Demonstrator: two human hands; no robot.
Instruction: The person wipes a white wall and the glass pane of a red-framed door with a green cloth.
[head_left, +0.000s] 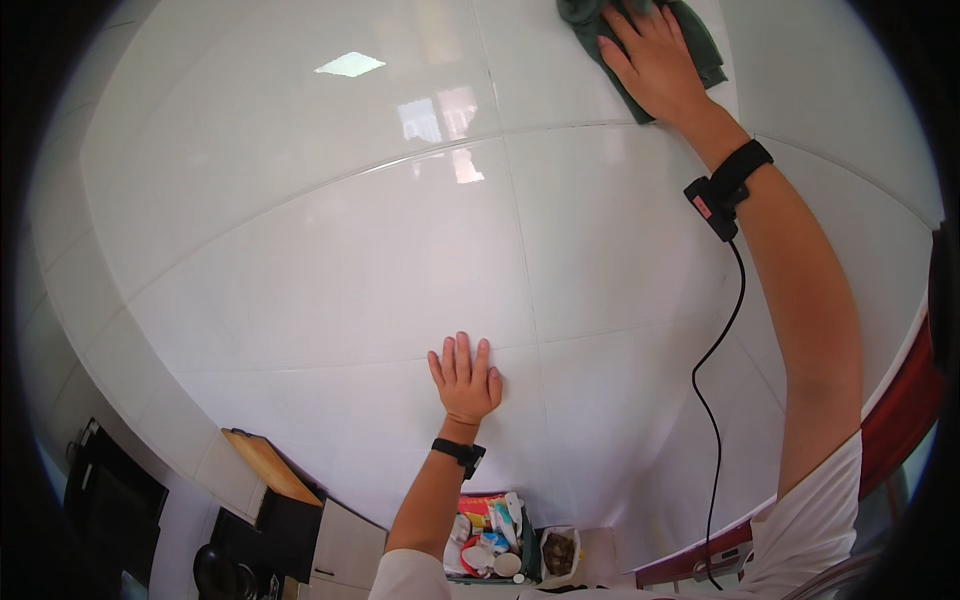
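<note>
High on the white tiled wall (405, 262), at the upper right of the view, my right hand (655, 71) presses a dark green cloth (697, 45) flat against the tiles, close to a corner. Part of the cloth runs past the top edge of the picture. Lower down, near the middle, my left hand (466, 382) rests bare on the wall with its fingers spread. Black straps with small devices circle both wrists; a black cable (694, 375) hangs from the right one.
Below stand a bin of mixed packages (495, 544) and a white bag with brown contents (559, 553). A wooden cutting board (274, 469) leans at lower left, near a dark pan (217, 570) and a cabinet (349, 544). A red door frame (904, 405) is at right.
</note>
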